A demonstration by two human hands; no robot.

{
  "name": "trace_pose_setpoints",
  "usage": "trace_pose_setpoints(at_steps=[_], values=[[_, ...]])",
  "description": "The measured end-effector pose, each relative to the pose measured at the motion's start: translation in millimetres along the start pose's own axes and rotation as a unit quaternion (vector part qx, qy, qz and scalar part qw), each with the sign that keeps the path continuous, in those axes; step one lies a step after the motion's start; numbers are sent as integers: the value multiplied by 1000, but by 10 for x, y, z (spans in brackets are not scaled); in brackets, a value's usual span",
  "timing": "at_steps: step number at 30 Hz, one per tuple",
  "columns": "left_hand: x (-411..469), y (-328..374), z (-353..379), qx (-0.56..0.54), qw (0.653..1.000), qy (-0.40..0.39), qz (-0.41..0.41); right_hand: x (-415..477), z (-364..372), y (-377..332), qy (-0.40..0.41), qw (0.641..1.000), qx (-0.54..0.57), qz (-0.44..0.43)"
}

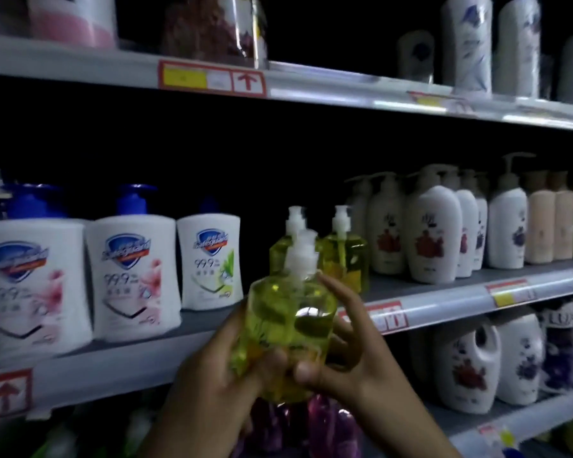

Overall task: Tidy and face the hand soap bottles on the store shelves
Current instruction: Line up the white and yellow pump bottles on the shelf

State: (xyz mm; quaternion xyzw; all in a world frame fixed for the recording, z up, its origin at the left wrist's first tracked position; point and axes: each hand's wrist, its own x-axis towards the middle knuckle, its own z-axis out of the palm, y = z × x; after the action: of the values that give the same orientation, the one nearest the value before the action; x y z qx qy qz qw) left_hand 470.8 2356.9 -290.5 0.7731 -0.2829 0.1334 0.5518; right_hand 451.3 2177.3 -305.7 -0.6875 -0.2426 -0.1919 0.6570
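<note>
Left grip (212, 375), right grip (354, 352) clasp yellow bottle (288, 319) near Safeguard bottles (133, 276).

Left hand (209, 368) and right hand (348, 355) gripping yellow soap bottle (288, 319), before middle shelf (444, 300)

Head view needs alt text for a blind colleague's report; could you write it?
The left hand and right hand hold a clear yellow-green plastic pump bottle before the grey middle shelf, where two matching yellow-green bottles stand. White blue-capped soap bottles stand to the left, white flowered pump bottles to the right.
</note>
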Motion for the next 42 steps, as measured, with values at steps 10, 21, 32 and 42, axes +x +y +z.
trace_pose_setpoints(at_steps=[10,21,32,42], values=[[1263,522,1259,-50,994,-36,95,630,-1338,-220,135,960,-168,-178],[1724,355,1793,235,966,-98,-44,811,-1854,360,112,967,-227,-18],[1037,86,531,284,927,197,147,908,-1627,147,266,875,-400,-65],[1975,0,351,-181,974,100,-96,971,-662,297,183,932,-290,-114]])
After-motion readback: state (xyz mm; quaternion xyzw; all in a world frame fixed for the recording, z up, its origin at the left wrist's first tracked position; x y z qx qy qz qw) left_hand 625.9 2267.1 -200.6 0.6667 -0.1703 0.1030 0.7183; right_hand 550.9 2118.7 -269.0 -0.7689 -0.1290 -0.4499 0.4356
